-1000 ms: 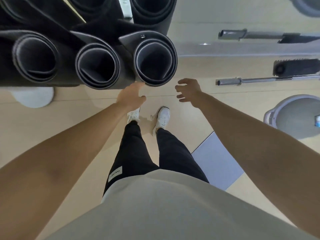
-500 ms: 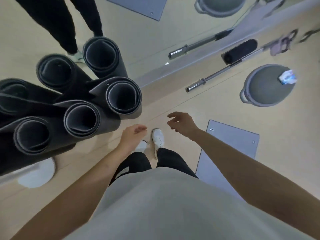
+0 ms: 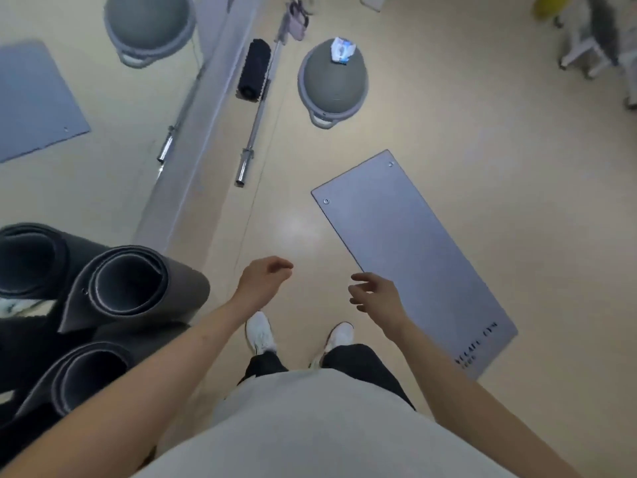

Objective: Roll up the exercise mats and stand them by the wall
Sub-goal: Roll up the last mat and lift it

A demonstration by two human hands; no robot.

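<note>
Head view, looking steeply down: the left hand (image 3: 263, 279) hung over bare floor with its fingers loosely curled and nothing in its grasp; the right hand (image 3: 377, 298) hung apart from it, fingers spread and slack, likewise holding nothing, its fingertips just short of the near long edge of the flat mat. Flat grey exercise mat (image 3: 413, 257): unrolled on the beige floor (image 3: 482, 115) to the person's right, lying at a slant, two eyelets at its far end, dark lettering near its close end, too blurred to read. Rolled mats (image 3: 127, 288): dark grey, stood on end in a tight cluster at the left, open spiral ends facing up, beside the base of the mirrored wall (image 3: 193, 188); at least three rolls showed, the exact count could not be told. White shoes (image 3: 260, 331): one pair, planted on the floor between the rolled cluster and the flat mat, below dark trousers and a pale shirt. Balance dome (image 3: 332, 77): grey, on the floor farther off, with a small white-and-blue packet (image 3: 341, 51) resting on top. Barbell (image 3: 256, 122): chrome, lying along the wall base, with a black ribbed foam roller (image 3: 253, 69) touching or just beside it. The mirror repeated the dome, the barbell and a flat mat.
</note>
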